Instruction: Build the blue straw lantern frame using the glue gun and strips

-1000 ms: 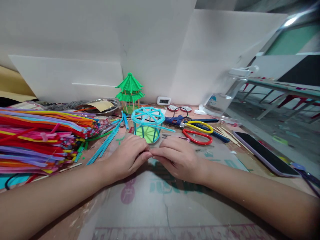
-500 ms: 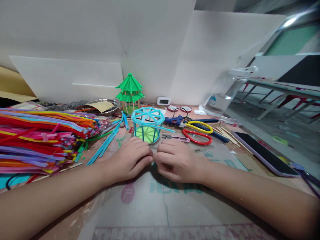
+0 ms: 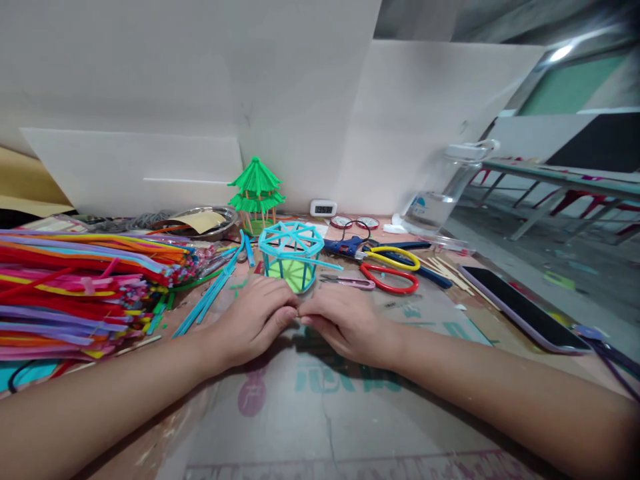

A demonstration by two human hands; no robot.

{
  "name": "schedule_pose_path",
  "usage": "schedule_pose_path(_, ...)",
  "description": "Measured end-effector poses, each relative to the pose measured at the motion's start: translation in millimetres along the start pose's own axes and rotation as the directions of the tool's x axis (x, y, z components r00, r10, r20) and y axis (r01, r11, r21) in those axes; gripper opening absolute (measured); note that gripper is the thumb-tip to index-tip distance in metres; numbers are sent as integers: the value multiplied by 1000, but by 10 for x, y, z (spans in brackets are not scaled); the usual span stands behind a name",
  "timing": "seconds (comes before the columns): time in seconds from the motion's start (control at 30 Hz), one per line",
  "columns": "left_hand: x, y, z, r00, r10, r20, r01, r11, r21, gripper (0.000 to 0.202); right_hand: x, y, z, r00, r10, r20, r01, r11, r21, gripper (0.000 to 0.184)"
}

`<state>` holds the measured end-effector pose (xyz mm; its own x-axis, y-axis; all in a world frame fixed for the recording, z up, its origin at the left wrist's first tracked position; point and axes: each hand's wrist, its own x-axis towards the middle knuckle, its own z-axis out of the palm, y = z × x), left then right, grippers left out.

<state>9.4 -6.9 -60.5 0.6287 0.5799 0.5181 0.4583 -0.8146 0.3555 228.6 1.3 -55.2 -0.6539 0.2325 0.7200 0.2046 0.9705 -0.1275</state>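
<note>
Now pinches, on what cannot tell, with left hand (image 3: 259, 315) and right hand (image 3: 351, 325) mid-frame, and risks bumping the blue cage (image 3: 292, 241) just above by slipping forward.

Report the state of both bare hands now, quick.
Bare left hand: closed in a pinch; anything held is too small to tell.
Bare right hand: closed in a pinch beside the left; anything held cannot be told.

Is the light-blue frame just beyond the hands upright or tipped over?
Upright: the blue frame has its spoked ring on top, posts beneath it and the green base at the bottom.
</note>
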Motion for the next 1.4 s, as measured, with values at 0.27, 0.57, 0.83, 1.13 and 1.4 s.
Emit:
schedule_pose_path(0.27,0,-6,8,1000,-25,6,25,1000,-8,29,-13,23,11,997,83,2,-83,997,7,11)
schedule_pose_path(0.57,-11,-7,3,999,2,37,-2,1000,-8,25,28,-29,-37,994,0,110,4,999,-33,14)
schedule_pose_path(0.83,-49,13,-82,988,86,-129,-72,991,115,20,110,4,-200,998,-64,-25,58,980,-189,18)
schedule_pose_path(1.13,107,-313,-309,936,23,-351,90,949,302,27,76,235,-231,981,74,-177,-124,949,-291,34)
schedule_pose_path(1.4,151,-276,-319,943,-8,-333,105,955,277,20,-57,318,-57,960,209,-186,-246,947,-207,24)
